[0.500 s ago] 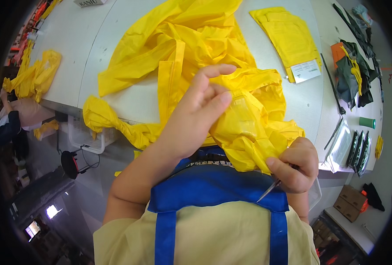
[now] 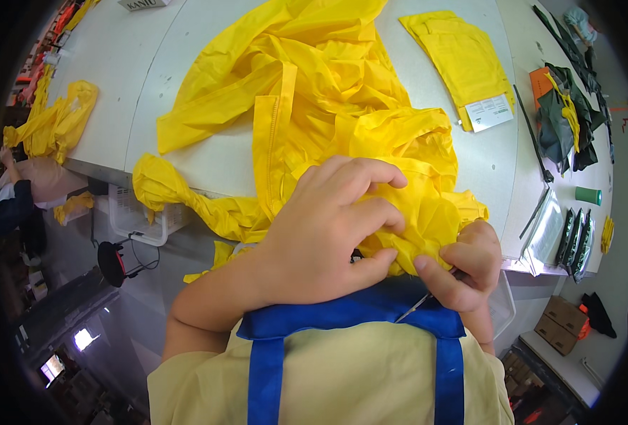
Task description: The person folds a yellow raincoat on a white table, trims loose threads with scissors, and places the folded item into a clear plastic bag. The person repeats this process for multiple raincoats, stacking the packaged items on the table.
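A thin yellow garment lies crumpled over the table edge in front of me, a stitched strip running down its left part. My left hand lies over its near bunched part, with fingers curled and thumb bent in against the cloth. At the right side of that bunch, my right hand pinches the cloth's edge between thumb and fingers. The same hand holds slim metal scissors, their pointed end toward my blue apron; the handles are hidden in the palm. A twisted yellow sleeve hangs off to the left.
A folded yellow garment with a white label lies at the far right of the white table. Dark green cloth, a green roll and packed bags are farther right. A white basket stands below the left edge.
My left hand has come down from above onto the bunched cloth, its fingers curling over it. My right hand has shifted slightly left, still with the scissors.
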{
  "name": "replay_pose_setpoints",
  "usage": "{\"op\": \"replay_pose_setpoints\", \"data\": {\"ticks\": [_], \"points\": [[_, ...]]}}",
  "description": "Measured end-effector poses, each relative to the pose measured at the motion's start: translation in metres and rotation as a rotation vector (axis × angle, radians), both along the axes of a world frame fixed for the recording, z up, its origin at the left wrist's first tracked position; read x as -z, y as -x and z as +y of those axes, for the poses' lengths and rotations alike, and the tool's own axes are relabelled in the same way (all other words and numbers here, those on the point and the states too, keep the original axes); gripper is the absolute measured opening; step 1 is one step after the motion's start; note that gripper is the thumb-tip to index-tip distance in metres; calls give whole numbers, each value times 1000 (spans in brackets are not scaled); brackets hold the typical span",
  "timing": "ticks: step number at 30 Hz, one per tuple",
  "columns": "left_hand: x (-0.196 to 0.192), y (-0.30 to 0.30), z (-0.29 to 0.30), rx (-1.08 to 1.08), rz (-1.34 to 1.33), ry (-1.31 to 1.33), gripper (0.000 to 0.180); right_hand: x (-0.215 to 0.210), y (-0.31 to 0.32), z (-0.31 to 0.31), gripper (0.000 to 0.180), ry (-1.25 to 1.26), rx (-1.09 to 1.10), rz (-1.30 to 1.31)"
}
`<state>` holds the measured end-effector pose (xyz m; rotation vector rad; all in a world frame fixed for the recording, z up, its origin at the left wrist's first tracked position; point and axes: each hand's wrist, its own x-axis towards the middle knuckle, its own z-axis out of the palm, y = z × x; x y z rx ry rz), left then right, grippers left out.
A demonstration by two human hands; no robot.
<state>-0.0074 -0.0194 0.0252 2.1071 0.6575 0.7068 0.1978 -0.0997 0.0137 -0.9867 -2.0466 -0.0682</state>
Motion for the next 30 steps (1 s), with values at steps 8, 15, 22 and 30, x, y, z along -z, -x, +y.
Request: {"op": "replay_pose_setpoints", "data": {"ticks": [8,15,22,30], "points": [[4,2,3,63,-96,288,10,2,-6,0,35,-4,-15,21],[33,16,8,-233,-163,372,39,13,-27,9,17,155,112,228],[138,77,31,-757,260,102,72,-18,-340,43,28,160,701,1306],[197,83,31,-742,-36,776,65,86,-234,55,37,24,1198,586]]}}
